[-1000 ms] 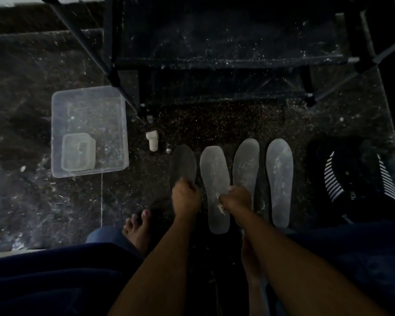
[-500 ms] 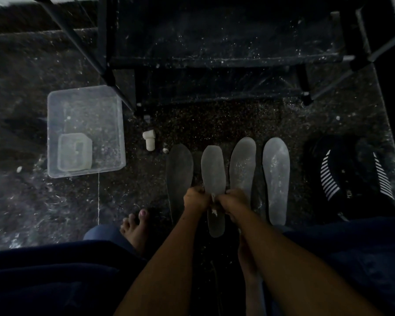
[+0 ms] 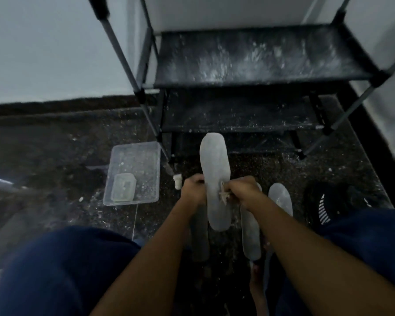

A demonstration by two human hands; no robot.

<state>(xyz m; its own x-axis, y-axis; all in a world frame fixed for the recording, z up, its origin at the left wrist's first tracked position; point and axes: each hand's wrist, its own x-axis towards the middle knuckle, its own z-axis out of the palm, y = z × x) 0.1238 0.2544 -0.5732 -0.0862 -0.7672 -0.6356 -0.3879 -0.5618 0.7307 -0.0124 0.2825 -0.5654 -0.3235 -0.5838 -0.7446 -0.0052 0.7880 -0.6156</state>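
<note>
The pale grey foam shoe insole (image 3: 214, 169), a second ago lying second from the left in a row of four on the dark speckled floor (image 3: 55, 156), is now lifted clear of it, toe end pointing far toward the black shelf rack (image 3: 260, 65). The left hand (image 3: 193, 190) has left the dark grey insole (image 3: 200, 233) at the row's left end and grips the raised insole's left edge. The right hand (image 3: 244, 191) has risen with it, gripping the right edge. The view has tilted up, bringing the pale wall (image 3: 43, 53) into sight.
</note>
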